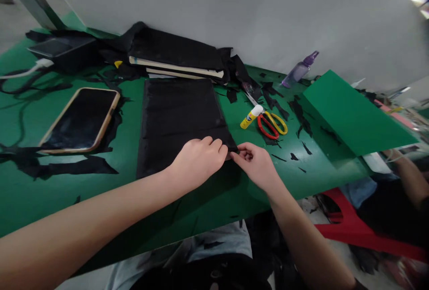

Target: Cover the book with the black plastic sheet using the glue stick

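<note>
A green worktop (208, 200) runs along a plain grey wall (234, 8), and it is littered with small black offcuts (295, 156) and longer black strips (67, 167). In the middle of it lies a flat black fabric panel (177, 115), its long sides running away from the person. The left hand (197, 160) rests knuckles-up on the panel's near right corner with its fingers (214, 145) curled down onto the cloth, pressing it flat. The right hand (256, 162) sits just beside it at the same corner, its fingers (243, 152) pinched narrowly on the panel's edge, the two hands almost touching. Left of the panel a phone (80, 120) in a tan case lies face up on black scraps. Behind the panel, against the wall, a pile of black cloth (174, 46) covers pale boards (177, 67), and a dark box (63, 51) with a white cable (30, 70) stands at the far left corner. To the right lie a yellow glue stick (251, 117) and scissors (272, 124) with one red and one yellow handle, touching each other, with a purple spray bottle (300, 70) farther back by the wall. A green sheet (351, 111) slopes up at the right end. Below the worktop's edge on the right a red stool (351, 227) shows, and another person's arm (407, 176) reaches in at the right border.
</note>
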{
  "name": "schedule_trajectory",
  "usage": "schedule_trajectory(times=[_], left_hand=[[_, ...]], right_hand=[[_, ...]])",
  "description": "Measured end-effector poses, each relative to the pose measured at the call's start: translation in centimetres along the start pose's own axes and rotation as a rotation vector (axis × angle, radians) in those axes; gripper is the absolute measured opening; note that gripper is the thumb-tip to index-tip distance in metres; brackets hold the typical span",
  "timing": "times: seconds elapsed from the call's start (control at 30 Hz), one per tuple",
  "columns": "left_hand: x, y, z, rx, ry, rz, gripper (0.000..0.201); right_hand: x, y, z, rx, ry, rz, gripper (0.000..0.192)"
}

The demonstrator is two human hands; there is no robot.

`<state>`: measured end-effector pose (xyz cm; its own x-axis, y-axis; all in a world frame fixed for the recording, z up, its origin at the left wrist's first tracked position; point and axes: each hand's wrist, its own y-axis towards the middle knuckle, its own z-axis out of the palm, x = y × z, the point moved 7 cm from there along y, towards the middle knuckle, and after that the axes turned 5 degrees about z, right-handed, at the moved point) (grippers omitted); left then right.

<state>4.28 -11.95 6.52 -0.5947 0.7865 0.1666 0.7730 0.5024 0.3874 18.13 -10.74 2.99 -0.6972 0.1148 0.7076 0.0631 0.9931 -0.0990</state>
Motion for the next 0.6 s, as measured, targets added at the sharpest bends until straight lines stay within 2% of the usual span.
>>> schedule_trajectory(times=[0.1, 0.23, 0.6], left_hand=[[-0.1, -0.1, 0.0, -0.020, 0.012, 0.004, 0.013], [-0.3, -0.1, 0.0, -0.049, 0.009, 0.007, 0.013], [-0.8, -0.2, 0.2, -0.045, -0.010, 0.044, 0.011]], right_hand=[[-0.1, 0.0, 0.8, -0.020, 0.053, 0.023, 0.017], [-0.5, 0.0, 1.8, 0.028, 0.175, 0.081, 0.015], [-0.8, -0.2, 3.4, 0.306, 0.690, 0.293, 0.019]])
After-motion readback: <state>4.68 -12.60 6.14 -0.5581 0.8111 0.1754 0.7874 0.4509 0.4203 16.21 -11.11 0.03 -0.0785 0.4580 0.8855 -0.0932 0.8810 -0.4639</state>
